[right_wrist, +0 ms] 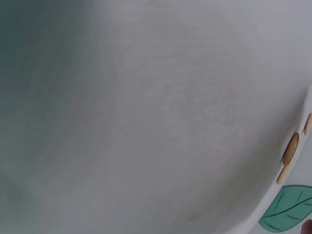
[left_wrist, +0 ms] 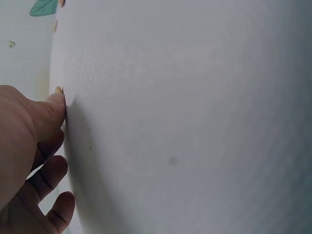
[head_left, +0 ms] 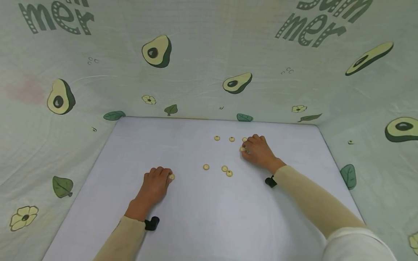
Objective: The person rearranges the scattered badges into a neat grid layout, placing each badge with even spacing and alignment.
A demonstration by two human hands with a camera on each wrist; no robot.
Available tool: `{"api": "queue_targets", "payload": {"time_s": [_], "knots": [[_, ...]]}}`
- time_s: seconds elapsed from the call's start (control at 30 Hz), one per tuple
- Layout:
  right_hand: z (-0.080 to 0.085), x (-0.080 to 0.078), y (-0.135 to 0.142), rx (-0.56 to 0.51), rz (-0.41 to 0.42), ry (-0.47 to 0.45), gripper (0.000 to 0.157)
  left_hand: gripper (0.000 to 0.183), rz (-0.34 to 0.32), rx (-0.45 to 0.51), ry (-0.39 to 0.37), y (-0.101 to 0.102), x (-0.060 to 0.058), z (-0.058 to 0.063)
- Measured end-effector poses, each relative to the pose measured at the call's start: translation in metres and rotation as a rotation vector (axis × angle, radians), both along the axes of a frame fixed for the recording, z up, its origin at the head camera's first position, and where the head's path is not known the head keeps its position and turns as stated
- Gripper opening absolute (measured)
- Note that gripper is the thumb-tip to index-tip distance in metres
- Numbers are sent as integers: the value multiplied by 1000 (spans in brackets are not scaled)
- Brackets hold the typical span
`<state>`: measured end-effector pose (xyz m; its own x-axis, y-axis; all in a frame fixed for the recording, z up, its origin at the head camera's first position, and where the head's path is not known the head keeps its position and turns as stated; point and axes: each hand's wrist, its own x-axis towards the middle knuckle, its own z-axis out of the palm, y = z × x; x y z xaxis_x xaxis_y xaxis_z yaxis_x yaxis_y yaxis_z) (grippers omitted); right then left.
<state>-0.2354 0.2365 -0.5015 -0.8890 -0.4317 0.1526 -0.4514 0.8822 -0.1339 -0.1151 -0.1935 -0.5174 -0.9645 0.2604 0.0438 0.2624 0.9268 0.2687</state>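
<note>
On a white table lie several round, pale wooden buttons. My left hand (head_left: pixel 155 185), at the left of the table, pinches one button (head_left: pixel 171 176) at its thumb and fingertips. In the left wrist view, that button (left_wrist: pixel 59 89) shows just past the thumb tip, with the other fingers loosely bent. Farther back on the right, my right hand (head_left: pixel 259 151) pinches a button (head_left: pixel 242 149) low over the table. Beyond its fingers, another button (head_left: pixel 244 139) is partly covered. The right wrist view catches only a sliver of fingertip at its edge.
Two buttons, one at the back left (head_left: pixel 217 138) and one beside it (head_left: pixel 232 139), form a row. Nearer are a single button (head_left: pixel 206 166) and a touching pair (head_left: pixel 229 173). Avocado-printed cloth (head_left: pixel 196 94) surrounds the white tabletop (head_left: pixel 202 217).
</note>
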Motion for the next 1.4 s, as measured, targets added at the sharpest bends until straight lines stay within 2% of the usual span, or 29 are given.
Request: {"api": "queue_targets", "payload": {"time_s": [0.47,1.03,1.4], "knots": [[-1,-7,-24,3,12,-30,22,21,2,-4,-12,0,0,2],[-1,-11,-35,38,29,-37,24,21,10,-2,-15,-1,-1,0],[-2,-10,-34,40,17,-59,30,22,-7,-8,35,-1,0,-2]]}}
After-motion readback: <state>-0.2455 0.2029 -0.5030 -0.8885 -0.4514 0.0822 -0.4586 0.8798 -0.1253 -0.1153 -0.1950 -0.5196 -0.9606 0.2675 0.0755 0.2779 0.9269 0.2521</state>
